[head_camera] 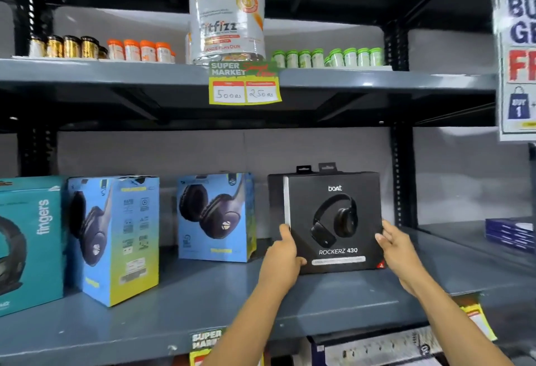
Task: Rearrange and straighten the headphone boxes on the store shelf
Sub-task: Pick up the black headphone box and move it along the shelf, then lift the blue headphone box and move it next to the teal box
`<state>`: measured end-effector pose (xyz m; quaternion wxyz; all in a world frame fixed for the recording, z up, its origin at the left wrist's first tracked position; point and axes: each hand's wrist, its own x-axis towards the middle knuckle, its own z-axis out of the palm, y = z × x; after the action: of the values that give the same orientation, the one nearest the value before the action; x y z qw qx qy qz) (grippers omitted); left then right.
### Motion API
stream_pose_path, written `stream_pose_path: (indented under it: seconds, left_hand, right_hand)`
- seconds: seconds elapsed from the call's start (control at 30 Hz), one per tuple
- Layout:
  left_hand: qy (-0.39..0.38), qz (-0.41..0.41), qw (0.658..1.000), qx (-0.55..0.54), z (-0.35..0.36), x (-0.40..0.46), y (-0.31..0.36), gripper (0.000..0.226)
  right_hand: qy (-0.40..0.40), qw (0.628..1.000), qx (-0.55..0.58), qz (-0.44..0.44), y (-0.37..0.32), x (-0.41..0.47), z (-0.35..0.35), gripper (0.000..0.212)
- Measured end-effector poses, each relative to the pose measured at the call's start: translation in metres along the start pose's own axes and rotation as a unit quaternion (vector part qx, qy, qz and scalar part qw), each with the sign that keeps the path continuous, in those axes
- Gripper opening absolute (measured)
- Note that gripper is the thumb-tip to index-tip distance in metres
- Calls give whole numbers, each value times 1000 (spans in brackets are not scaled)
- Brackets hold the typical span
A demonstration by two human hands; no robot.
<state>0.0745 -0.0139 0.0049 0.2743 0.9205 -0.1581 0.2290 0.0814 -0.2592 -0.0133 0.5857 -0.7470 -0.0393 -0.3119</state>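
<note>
A black headphone box (333,220) marked "ROCKERZ 430" stands upright on the grey shelf (203,302), facing me. My left hand (282,255) grips its lower left edge and my right hand (396,246) grips its lower right edge. Another black box stands right behind it, only its left side and hang tabs showing. To the left stands a blue headphone box (216,217), turned slightly. Further left, a second blue box (116,238) sits twisted, corner toward me. A teal box (29,243) marked "fingers" is at the far left, partly cut off.
The upper shelf carries a large orange-capped jar (227,14), rows of small bottles and a yellow price tag (245,87). A sale poster (516,58) hangs at the right. Dark blue flat boxes (509,232) lie on the neighbouring shelf at right.
</note>
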Motion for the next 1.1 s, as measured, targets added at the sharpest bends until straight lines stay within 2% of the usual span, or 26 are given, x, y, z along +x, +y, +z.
stream_pose_path:
  seconds: [0.23,0.27,0.33,0.4,0.47,0.5,0.6,0.73,0.8,0.87,0.97,1.1]
  left_hand:
    - [-6,6,1000,14,19,7,26,50]
    - [-17,8,1000,4,16,7,24,51]
    - [-11,20,999,-29,1,0,14,52]
    - [82,55,991,-90,-27,-14,-6,53]
    - [212,98,963,-137,-70,-37,-36,51]
    - [279,122,942,-141,-86,-46,-48,49]
    - [440,119,887,-72,-146,-74,-127,40]
    - [445,44,894,-24,-185,-96,-207,36]
    - [438,39,898,-5,-200,-106,-234,33]
    - [430,25,903,-6,-207,-112,-257,31]
    - [406,15,911,-70,-208,-115,-261,31]
    - [392,8,914,-109,-209,-115,-263,30]
  right_hand:
    - [21,999,10,39,30,32,-20,50]
    - [35,999,4,40,31,31,-19,50]
    - [122,992,-31,27,20,20,-12,46]
    - [248,968,-42,-19,-9,-6,6,43]
    - [300,950,10,-84,-44,-39,39,39]
    - [290,950,28,-115,-59,-53,51,38]
    - [172,967,106,-157,-105,-87,132,44]
    - [-33,984,102,-145,-142,-117,238,57]
    - [-155,980,72,-101,-153,-132,287,79]
    - [-233,970,42,-51,-162,-147,330,102]
    - [-256,967,9,-3,-161,-157,366,121]
    - [-213,977,-14,7,-154,-155,384,117]
